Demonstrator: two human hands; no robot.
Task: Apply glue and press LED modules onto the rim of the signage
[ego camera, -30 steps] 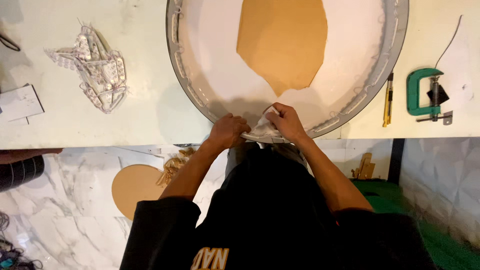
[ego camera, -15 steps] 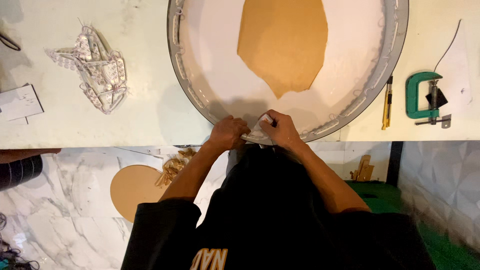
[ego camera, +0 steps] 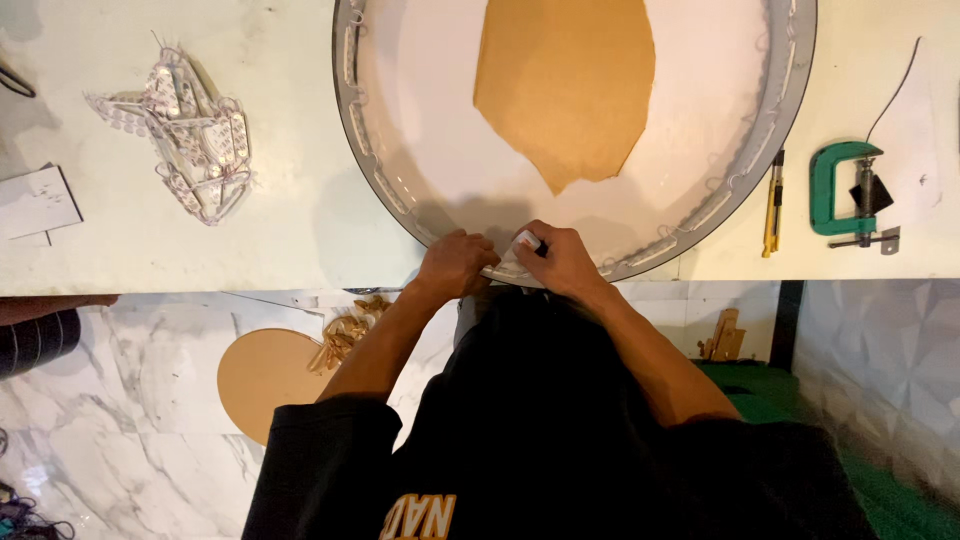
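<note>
A large round white panel with a grey metal rim [ego camera: 372, 170] lies on the white table. A brown paper sheet [ego camera: 565, 85] covers part of its middle. My left hand [ego camera: 455, 265] grips the near edge of the rim. Beside it, my right hand [ego camera: 560, 260] presses a small white piece [ego camera: 527, 240] against the rim's inner edge. Small clear modules on a strip line the inside of the rim [ego camera: 690, 220].
A tangled bundle of clear modules [ego camera: 190, 135] lies at the table's left, with a white card [ego camera: 35, 200] further left. A yellow utility knife [ego camera: 772, 205] and a green clamp [ego camera: 840, 190] sit to the right. A brown disc [ego camera: 265, 375] lies on the marble floor.
Both hands have lowered onto the rim's near edge. The crumpled clear strip held up between them a second ago is now pressed down against the rim.
</note>
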